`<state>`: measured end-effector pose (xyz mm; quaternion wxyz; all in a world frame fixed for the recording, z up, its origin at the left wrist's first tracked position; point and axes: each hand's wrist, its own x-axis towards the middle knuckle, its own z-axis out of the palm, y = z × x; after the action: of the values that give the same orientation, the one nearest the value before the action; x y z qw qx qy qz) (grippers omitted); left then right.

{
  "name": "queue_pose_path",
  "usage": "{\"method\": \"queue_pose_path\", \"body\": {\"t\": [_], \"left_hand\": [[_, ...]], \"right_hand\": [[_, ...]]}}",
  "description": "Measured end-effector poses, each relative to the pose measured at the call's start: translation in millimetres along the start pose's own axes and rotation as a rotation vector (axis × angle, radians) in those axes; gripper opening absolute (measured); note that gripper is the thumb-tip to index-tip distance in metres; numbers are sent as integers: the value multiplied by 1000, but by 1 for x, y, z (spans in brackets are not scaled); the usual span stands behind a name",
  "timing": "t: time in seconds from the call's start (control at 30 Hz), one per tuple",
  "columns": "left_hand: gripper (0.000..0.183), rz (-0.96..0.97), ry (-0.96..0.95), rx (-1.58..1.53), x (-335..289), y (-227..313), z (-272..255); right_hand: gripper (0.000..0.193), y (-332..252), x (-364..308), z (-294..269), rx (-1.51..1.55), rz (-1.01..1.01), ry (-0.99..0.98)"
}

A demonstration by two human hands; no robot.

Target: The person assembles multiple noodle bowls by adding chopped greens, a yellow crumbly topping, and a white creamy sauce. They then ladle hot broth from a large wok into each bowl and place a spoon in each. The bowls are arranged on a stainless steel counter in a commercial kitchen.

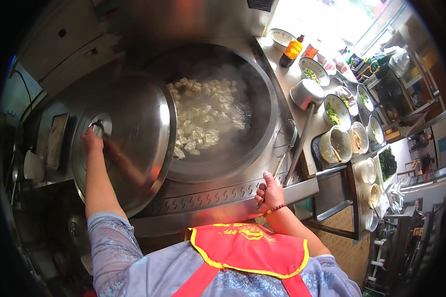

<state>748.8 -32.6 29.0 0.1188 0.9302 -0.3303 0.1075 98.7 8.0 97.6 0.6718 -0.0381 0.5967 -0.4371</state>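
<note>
My left hand (91, 140) is closed round the handle of a large, round steel lid (134, 163), which is held to the left of a big wok (262, 114) and overlaps its left rim. Many pale dumplings (200, 111) float in the steaming, cloudy water. In my right hand (270, 192) is the thin handle of a wire skimmer (285, 138); its round mesh head points away from me, at the wok's right edge. A red bead bracelet circles my right wrist.
Right of the wok, a long-handled steel pot (307, 93) stands on the counter among bowls of chopped greens (337, 113), with an orange-labelled bottle (291, 51) behind. White tubs (365, 171) line the near right side. At far left are a rectangular tray (57, 141) and a white container (33, 166).
</note>
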Motion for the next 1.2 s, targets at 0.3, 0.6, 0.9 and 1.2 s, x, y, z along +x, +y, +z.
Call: {"method": "queue_pose_path", "body": {"t": [0.3, 0.6, 0.9, 1.2], "left_hand": [[56, -45, -117, -1, -11, -58, -7], [57, 111, -65, 47, -2, -76, 1], [62, 101, -139, -6, -3, -77, -7], [69, 122, -86, 124, -17, -75, -11]], "right_hand": [[46, -108, -20, 55, -272, -184, -292], [15, -115, 61, 60, -1151, -309, -15], [14, -75, 151, 123, -2645, -405, -223], [20, 1, 184, 194, -1045, 169, -289]]}}
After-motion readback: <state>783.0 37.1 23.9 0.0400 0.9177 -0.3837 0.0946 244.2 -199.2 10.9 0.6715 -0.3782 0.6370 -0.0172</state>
